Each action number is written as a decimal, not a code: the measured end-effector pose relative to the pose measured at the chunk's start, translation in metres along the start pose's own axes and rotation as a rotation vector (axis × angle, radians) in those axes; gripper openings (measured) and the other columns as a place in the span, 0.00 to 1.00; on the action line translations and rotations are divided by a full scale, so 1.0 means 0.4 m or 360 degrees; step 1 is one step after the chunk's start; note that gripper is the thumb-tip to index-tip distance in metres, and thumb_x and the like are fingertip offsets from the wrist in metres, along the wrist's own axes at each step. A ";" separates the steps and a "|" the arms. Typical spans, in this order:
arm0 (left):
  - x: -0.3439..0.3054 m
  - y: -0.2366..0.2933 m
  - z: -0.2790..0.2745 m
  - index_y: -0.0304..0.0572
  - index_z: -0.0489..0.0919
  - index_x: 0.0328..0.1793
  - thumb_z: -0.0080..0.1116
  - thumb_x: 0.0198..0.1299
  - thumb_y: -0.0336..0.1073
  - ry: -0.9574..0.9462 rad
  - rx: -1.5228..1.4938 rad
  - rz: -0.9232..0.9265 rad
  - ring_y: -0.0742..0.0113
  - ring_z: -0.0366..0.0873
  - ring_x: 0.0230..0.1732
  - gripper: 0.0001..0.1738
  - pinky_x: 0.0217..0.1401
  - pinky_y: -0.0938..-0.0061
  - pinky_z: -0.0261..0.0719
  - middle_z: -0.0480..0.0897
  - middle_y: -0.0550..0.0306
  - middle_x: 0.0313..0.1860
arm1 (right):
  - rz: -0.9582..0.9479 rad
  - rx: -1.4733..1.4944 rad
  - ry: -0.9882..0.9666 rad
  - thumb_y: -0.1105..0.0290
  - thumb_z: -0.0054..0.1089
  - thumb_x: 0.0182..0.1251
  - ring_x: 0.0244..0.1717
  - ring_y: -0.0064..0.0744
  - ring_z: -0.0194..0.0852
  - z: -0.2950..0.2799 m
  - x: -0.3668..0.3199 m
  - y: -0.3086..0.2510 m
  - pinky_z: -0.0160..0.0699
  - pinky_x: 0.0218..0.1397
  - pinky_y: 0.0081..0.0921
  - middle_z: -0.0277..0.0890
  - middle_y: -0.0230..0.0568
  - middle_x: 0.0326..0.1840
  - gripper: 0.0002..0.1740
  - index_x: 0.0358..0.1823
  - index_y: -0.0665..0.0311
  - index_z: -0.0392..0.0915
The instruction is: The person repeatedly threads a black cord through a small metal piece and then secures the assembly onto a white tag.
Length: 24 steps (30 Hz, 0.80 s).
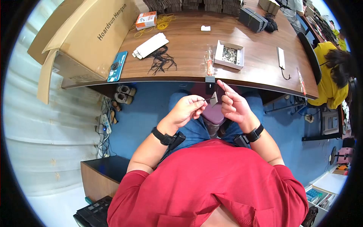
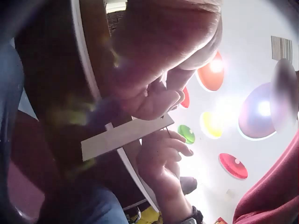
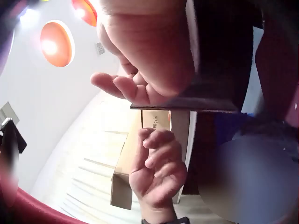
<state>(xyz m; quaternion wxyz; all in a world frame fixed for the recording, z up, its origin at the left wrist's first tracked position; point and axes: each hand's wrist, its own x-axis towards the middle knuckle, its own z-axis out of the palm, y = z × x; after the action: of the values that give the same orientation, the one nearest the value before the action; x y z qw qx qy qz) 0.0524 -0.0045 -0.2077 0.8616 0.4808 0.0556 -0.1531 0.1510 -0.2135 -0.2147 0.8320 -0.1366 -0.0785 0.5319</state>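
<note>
A white tag (image 1: 214, 99) hangs between the two hands in the head view, with thin black cord (image 1: 210, 99) at it. The left hand (image 1: 188, 110) pinches the cord between thumb and curled index finger. The right hand (image 1: 236, 108), its index finger pointing up, holds a thin dark strand of cord (image 1: 223, 87) at its fingers. In the left wrist view the tag (image 2: 126, 136) slants below the left hand (image 2: 168, 42), near the right hand (image 2: 161, 158). The right wrist view shows the tag (image 3: 182, 108) nearly edge-on under the right hand (image 3: 145, 46); the left hand (image 3: 161, 172) is lower.
On the table (image 1: 185, 49) are a white tray of small parts (image 1: 230, 55), stacked white tags (image 1: 151, 45), black cords (image 1: 162, 61), an orange-handled tool (image 1: 210, 67) and one corded tag (image 1: 281, 57). A cardboard box (image 1: 90, 41) stands left; a person in yellow (image 1: 331, 72) sits right.
</note>
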 end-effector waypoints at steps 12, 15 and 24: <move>0.049 -0.017 0.015 0.39 0.81 0.43 0.52 0.64 0.35 0.0102 -0.0008 -0.0228 0.74 0.77 0.38 0.10 0.39 0.80 0.73 0.82 0.61 0.37 | -0.1134 -0.3572 0.0412 0.63 0.60 0.56 0.28 0.42 0.80 0.084 0.026 0.057 0.79 0.30 0.34 0.79 0.41 0.26 0.08 0.32 0.59 0.79; 0.027 0.010 0.039 0.38 0.80 0.46 0.50 0.64 0.34 0.0088 -0.0081 -0.0222 0.71 0.78 0.41 0.11 0.42 0.79 0.73 0.82 0.61 0.37 | -0.1060 -0.3425 0.0451 0.66 0.61 0.57 0.27 0.38 0.81 0.082 0.023 0.054 0.78 0.28 0.31 0.79 0.43 0.25 0.07 0.33 0.61 0.79; 0.048 0.007 0.048 0.38 0.68 0.65 0.53 0.61 0.27 -0.0257 0.0920 0.0694 0.69 0.69 0.59 0.24 0.60 0.73 0.69 0.70 0.54 0.58 | 0.0154 -0.1524 0.0129 0.71 0.53 0.68 0.15 0.15 0.62 0.170 -0.006 -0.057 0.58 0.17 0.13 0.74 0.34 0.21 0.06 0.35 0.67 0.74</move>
<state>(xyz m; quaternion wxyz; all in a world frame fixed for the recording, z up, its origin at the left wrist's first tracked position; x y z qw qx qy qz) 0.0703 -0.0235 -0.1998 0.7041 0.6912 -0.1619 -0.0129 0.1508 -0.2148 -0.1430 0.6523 -0.5284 -0.2756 0.4684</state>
